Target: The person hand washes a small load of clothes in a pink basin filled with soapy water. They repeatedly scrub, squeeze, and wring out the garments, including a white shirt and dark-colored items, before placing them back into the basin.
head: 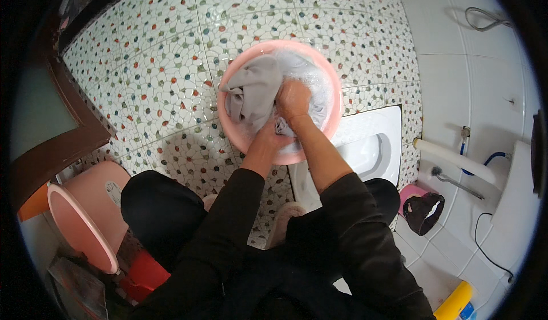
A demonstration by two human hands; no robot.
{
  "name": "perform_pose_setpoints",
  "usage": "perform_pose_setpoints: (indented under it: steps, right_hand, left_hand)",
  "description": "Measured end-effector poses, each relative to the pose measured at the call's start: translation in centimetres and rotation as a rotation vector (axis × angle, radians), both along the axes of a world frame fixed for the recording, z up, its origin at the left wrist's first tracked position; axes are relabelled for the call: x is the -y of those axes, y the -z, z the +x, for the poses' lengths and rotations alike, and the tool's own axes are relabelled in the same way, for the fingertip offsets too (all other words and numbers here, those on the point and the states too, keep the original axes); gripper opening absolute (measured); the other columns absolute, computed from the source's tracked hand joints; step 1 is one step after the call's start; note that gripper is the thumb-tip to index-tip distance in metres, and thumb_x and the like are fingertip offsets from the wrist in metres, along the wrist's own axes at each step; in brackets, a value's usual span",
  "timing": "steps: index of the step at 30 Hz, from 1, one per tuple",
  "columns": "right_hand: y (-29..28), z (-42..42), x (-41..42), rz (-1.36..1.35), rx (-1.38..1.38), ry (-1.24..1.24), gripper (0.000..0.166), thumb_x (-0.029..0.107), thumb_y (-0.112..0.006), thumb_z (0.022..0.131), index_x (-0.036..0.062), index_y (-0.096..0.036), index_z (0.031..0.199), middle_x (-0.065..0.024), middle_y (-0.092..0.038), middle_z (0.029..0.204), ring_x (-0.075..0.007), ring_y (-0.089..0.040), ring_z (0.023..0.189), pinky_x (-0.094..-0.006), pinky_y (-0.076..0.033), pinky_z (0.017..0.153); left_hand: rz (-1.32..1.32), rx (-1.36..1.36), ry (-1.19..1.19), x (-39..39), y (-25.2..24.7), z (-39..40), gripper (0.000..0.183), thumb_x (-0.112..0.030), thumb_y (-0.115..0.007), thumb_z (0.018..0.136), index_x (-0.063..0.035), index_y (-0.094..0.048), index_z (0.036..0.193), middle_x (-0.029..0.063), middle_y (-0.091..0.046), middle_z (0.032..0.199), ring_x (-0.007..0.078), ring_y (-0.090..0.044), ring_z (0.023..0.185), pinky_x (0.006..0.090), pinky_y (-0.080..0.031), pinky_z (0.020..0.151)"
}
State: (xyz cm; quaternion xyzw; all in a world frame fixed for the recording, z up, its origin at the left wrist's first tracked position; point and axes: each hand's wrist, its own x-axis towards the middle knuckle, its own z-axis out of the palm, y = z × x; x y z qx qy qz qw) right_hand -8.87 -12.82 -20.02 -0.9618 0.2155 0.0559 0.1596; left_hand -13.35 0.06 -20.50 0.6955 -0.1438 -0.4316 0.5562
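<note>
A round pink plastic basin point(335, 125) stands on the tiled floor before me, holding sudsy water and a wet light-grey cloth point(259, 78). Foam covers much of the basin's right side. My right hand point(294, 98) is closed in a fist on a bunched part of the cloth near the middle of the basin. Just below and to its left, my left hand point(276, 133) grips the same cloth low in the basin, its fingers partly hidden by the cloth and water.
A white squat toilet point(385, 121) is set in the floor at the basin's lower right. A pink bucket point(92, 196) lies tilted at lower left, near a red plastic container point(147, 273). At right are a lined pink waste bin point(421, 211), a white pipe point(454, 159) and the tiled wall.
</note>
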Motion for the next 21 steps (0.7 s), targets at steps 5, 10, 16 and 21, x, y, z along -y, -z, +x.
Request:
perform_pose_setpoints:
  steps: [5, 10, 16, 21]
  right_hand:
    - [-3.4, -4.7, -4.4, 0.182, 0.127, 0.02, 0.02, 0.021, -0.058, 0.087, 0.0045, -0.065, 0.079, -0.0211, -0.067, 0.083, -0.0397, -0.064, 0.078, -0.0516, -0.05, 0.071]
    - [-3.1, -9.2, -5.8, 0.242, 0.15, 0.065, 0.014, 0.022, -0.063, 0.085, 0.0093, -0.067, 0.082, -0.0195, -0.068, 0.084, -0.0379, -0.066, 0.079, -0.0487, -0.051, 0.069]
    - [1.6, -0.3, 0.0, -0.026, -0.076, -0.008, 0.021, 0.023, -0.056, 0.087, 0.0065, -0.067, 0.081, -0.0172, -0.069, 0.073, -0.0383, -0.067, 0.071, -0.048, -0.051, 0.064]
    - [0.6, -0.4, 0.7, 0.005, 0.211, -0.008, 0.02, 0.022, -0.056, 0.088, 0.0051, -0.066, 0.084, -0.0202, -0.065, 0.076, -0.0417, -0.063, 0.071, -0.0519, -0.048, 0.064]
  left_hand:
    - [0.084, 0.117, -0.274, -1.7, -4.4, 0.7, 0.087, -0.013, -0.077, 0.074, -0.0055, -0.031, 0.148, 0.0139, -0.038, 0.149, 0.025, -0.037, 0.137, 0.0345, -0.033, 0.112]
    - [-0.383, 0.059, -1.034, -0.3, -6.6, 1.5, 0.085, -0.012, -0.076, 0.075, -0.0055, -0.032, 0.148, 0.014, -0.038, 0.149, 0.0249, -0.038, 0.137, 0.0342, -0.033, 0.112]
    - [0.181, 0.152, -0.186, 0.1, -1.7, 0.2, 0.082, -0.012, -0.074, 0.077, -0.0054, -0.033, 0.147, 0.014, -0.039, 0.149, 0.0248, -0.039, 0.137, 0.0338, -0.034, 0.112]
    - [0.213, 0.143, -0.002, 0.0, -3.0, -0.4, 0.079, -0.011, -0.073, 0.079, -0.0053, -0.034, 0.146, 0.0141, -0.039, 0.149, 0.0247, -0.039, 0.137, 0.0335, -0.035, 0.112]
